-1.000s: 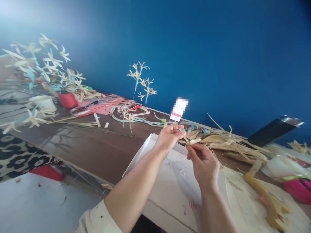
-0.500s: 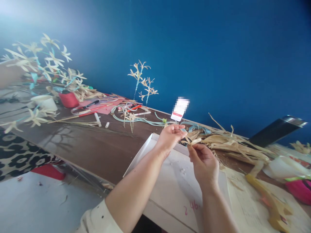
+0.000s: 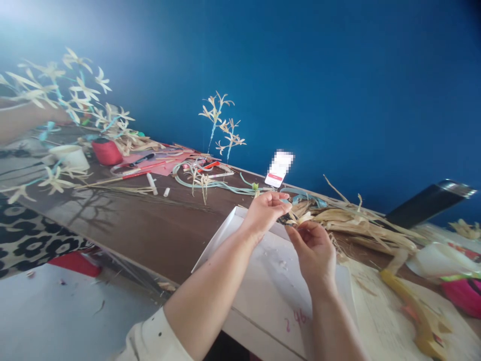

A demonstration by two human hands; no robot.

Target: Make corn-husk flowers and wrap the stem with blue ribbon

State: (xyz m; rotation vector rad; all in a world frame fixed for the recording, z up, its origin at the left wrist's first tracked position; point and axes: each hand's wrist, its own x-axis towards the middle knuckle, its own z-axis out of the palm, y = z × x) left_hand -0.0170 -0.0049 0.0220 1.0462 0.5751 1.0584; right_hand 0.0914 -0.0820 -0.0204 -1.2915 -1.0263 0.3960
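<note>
Above the white box lid (image 3: 270, 281), my left hand (image 3: 266, 213) and my right hand (image 3: 314, 250) are close together, both pinched. Between their fingertips is a small pale corn-husk flower (image 3: 303, 218), its petals pointing up and to the right; my fingers hide its lower part. Right behind it lies a heap of dry corn husks (image 3: 349, 223), which makes its outline hard to separate. A phone (image 3: 274, 179) with a lit screen leans against the blue wall just beyond my left hand.
Two finished husk flower stems (image 3: 214, 115) stand by the wall. At left, a co-worker's hand (image 3: 52, 113) is among more husk flowers (image 3: 84, 90). A red spool (image 3: 107, 152), white tape roll (image 3: 71, 158), pale blue tubing (image 3: 225, 186), dark bottle (image 3: 424, 203) and yellow-handled tool (image 3: 413, 306) lie around.
My right fingertips have shifted slightly left, toward my left hand, with the husk flower between them. At far left the co-worker's hand has moved to the right among the flowers.
</note>
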